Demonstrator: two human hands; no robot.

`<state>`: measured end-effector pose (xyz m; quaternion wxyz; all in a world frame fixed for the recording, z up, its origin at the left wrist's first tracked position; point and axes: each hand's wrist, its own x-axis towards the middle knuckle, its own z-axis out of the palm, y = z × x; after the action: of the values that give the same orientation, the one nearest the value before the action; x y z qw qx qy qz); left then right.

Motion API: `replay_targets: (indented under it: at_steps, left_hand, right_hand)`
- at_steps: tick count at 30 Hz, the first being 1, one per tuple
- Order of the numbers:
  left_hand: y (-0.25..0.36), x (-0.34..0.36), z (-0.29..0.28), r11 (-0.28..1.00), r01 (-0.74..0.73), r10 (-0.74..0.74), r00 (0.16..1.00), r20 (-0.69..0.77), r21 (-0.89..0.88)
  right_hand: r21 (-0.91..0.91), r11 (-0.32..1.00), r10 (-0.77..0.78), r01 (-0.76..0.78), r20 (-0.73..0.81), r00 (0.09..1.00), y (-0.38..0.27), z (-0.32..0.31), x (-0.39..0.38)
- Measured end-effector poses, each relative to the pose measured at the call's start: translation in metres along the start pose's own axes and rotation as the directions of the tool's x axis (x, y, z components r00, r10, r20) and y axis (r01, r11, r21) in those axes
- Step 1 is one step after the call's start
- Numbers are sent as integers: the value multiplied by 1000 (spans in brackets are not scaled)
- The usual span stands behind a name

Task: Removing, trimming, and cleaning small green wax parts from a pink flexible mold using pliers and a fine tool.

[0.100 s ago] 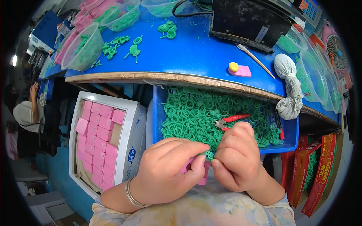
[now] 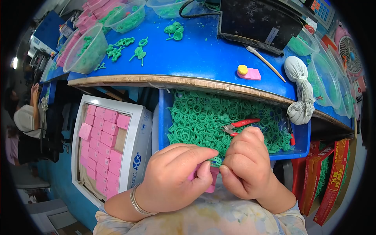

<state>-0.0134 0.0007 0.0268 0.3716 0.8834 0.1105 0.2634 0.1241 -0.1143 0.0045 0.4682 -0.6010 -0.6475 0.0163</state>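
Note:
Close in front of my body, my left hand [image 2: 176, 174] pinches a small green ring-like piece [image 2: 216, 161] between thumb and forefinger. A pink block [image 2: 214, 180], mostly covered by my fingers, shows beneath that piece. My right hand [image 2: 247, 166] is closed, its thumb and forefinger pressed together just beside the green piece; whatever is in that pinch is hidden. Behind both hands is a blue tub [image 2: 162, 117] full of green ring-shaped pieces [image 2: 196, 113]. Cutting pliers with red handles [image 2: 246, 122] lie on these pieces, just beyond my right hand.
A white box [image 2: 135, 149] of pink blocks stands left of the tub. The blue bench [image 2: 188, 58] bears clear bowls [image 2: 86, 51], a black machine [image 2: 258, 25], a brush [image 2: 266, 64] and a cloth bundle [image 2: 299, 90]. Red cartons [image 2: 333, 180] are at right; a co-worker [image 2: 29, 117] sits far left.
At the far left the co-worker's head and raised arm have shifted slightly. My hands and the green piece show almost no movement.

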Motion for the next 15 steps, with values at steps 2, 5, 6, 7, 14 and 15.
replay_targets:
  at_steps: [2, 5, 6, 7, 14, 15]
  left_hand:
    - [1, 0, 0, 1000, 4, -4, 1000, 1, 2]
    - [1, 0, 0, 1000, 10, -10, 1000, 0, -11]
    - [0, 0, 1, 1000, -2, 2, 1000, -5, -10]
    - [0, 0, 1, 1000, -14, 14, 1000, -10, -8]
    - [1, -1, -2, 1000, 26, -26, 999, 39, 5]
    - [1, -1, -2, 995, 57, -54, 998, 37, -85]
  right_hand:
    - [1, 1000, 0, 0, -3, 1000, 0, 0, 0]
    - [7, 1000, 1, -1, -3, 1000, 1, 0, 0]
    - [10, 1000, 1, -1, -4, 1000, 0, 0, 0]
    - [13, 1000, 2, -1, -5, 1000, 0, 0, -1]
    - [165, 983, 69, -77, 55, 996, 7, -2, -3]
    - [362, 915, 165, -176, 62, 984, 9, 0, -6]
